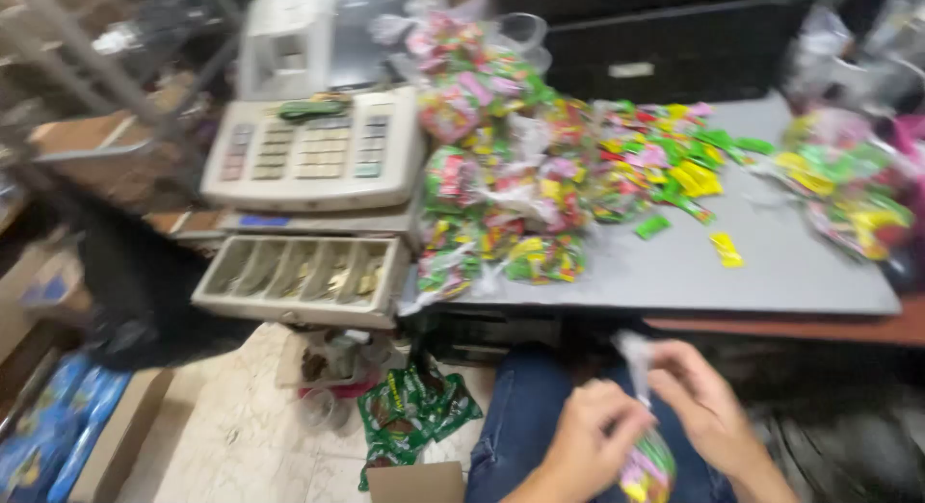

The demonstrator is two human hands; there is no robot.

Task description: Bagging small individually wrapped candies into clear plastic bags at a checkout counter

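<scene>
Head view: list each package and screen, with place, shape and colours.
Small clear bag: between both hands, low centre, filled with multicoloured sweets.
Filled bags: heaped on the grey table, pink, green, yellow.
Loose sachets: scattered behind, flat, green and yellow.
Green packets: on the floor.
Till display: top, grey panel.

Beige cash register (313, 142) showing at upper left, pink, green and yellow candy packets (665, 161) covering grey table (771, 262), blue jeans (525, 416) appearing at bottom centre
</scene>
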